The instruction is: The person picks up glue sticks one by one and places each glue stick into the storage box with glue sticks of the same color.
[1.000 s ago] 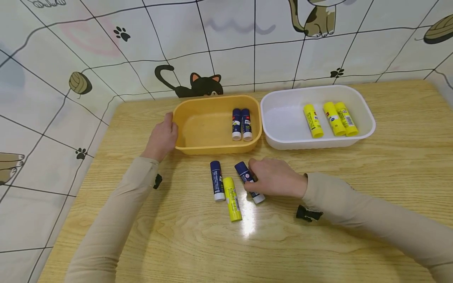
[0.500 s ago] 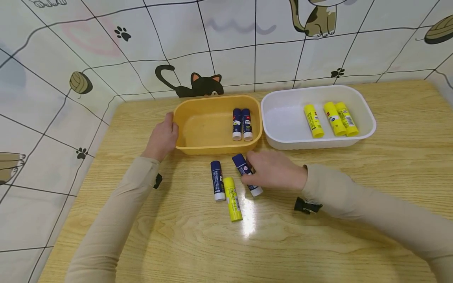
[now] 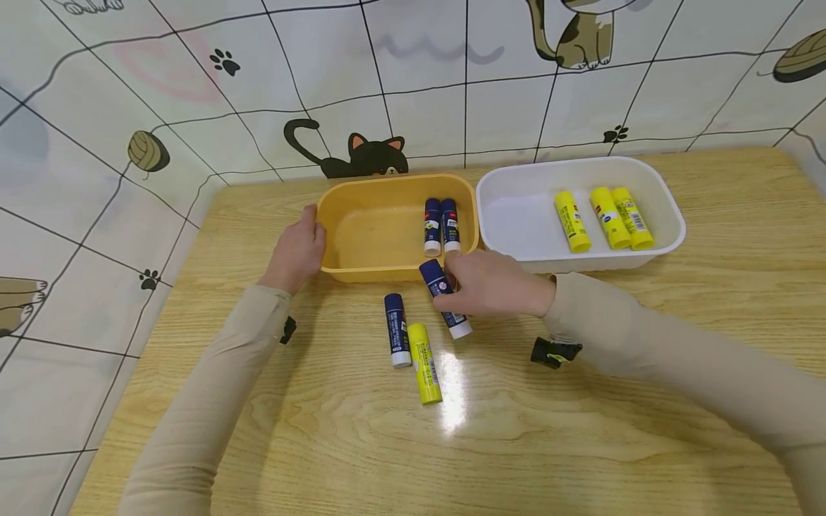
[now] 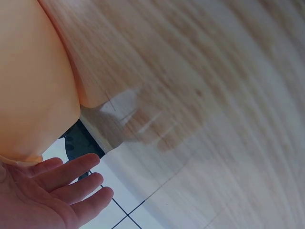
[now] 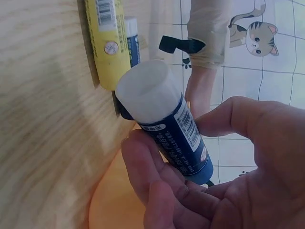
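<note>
My right hand (image 3: 493, 283) pinches a navy glue stick (image 3: 435, 281) with a white base, between thumb and fingers. It is held tilted over the front rim of the orange-yellow basket (image 3: 387, 274); in the right wrist view its white end (image 5: 147, 90) faces the camera. Two navy glue sticks (image 3: 432, 228) lie inside that basket, at its right end. My left hand (image 3: 293, 251) rests against the basket's left end, its fingers (image 4: 71, 171) loosely extended in the left wrist view. On the table lie another navy glue stick (image 3: 396, 330) and a yellow glue stick (image 3: 424, 362), side by side.
A white basket (image 3: 510, 261) stands close against the orange-yellow one on the right, with yellow glue sticks (image 3: 572, 222) in its right half. Behind both rises a tiled-pattern wall (image 3: 426, 122) with cat drawings. The wooden table (image 3: 516, 444) stretches toward the front.
My right hand has carried the navy glue stick up from the table and away from me, to the orange-yellow basket's front rim. My left hand has stayed in place.
</note>
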Action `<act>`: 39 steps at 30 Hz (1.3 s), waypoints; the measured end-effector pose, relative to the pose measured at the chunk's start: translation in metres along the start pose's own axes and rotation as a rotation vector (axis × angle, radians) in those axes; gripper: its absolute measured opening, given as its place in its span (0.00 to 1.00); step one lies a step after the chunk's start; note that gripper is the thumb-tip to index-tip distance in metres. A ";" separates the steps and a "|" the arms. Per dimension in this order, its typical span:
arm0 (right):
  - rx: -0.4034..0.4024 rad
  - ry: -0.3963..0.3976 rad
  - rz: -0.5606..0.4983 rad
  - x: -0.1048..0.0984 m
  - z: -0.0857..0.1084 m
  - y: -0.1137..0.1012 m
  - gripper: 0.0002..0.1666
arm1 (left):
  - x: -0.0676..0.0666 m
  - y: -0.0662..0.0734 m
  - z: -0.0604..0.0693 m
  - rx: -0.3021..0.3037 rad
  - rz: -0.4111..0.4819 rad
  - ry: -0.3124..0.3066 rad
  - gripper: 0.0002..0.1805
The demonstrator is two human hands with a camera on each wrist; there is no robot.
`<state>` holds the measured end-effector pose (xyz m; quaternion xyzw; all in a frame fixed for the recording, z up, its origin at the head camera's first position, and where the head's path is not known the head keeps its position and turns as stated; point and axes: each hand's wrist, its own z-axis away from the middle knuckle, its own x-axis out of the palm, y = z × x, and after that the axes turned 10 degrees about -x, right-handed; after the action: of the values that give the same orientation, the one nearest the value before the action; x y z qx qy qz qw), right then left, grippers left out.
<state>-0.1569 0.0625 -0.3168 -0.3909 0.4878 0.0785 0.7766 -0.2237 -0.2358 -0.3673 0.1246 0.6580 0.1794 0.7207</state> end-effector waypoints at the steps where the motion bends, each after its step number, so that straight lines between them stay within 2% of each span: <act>1: 0.002 0.001 0.001 -0.002 -0.001 0.000 0.18 | 0.000 0.000 0.000 -0.001 0.000 -0.001 0.26; 9: -0.006 -0.008 -0.028 -0.017 -0.010 0.003 0.17 | -0.001 0.000 -0.001 -0.011 -0.009 0.000 0.26; 14: 0.019 -0.037 -0.024 -0.028 -0.017 0.004 0.18 | -0.002 0.000 0.000 -0.008 -0.006 -0.006 0.26; 17: 0.034 -0.051 -0.027 -0.035 -0.022 0.004 0.17 | -0.002 0.000 0.000 -0.002 -0.015 -0.002 0.23; 22: 0.044 -0.058 -0.069 -0.045 -0.029 0.006 0.18 | -0.001 0.001 0.000 0.008 -0.039 0.015 0.17; 27: 0.071 -0.066 -0.095 -0.052 -0.037 0.006 0.20 | -0.001 0.001 0.000 0.006 -0.043 0.006 0.18; 32: 0.118 -0.099 -0.201 -0.056 -0.044 0.007 0.22 | 0.000 0.001 0.000 0.007 -0.046 0.008 0.19; 39: 0.108 -0.108 -0.228 -0.061 -0.059 0.010 0.23 | -0.001 0.001 0.001 0.013 -0.051 0.016 0.20</act>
<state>-0.2343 0.0445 -0.2855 -0.3964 0.4011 -0.0156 0.8257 -0.2231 -0.2351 -0.3658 0.1110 0.6677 0.1576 0.7190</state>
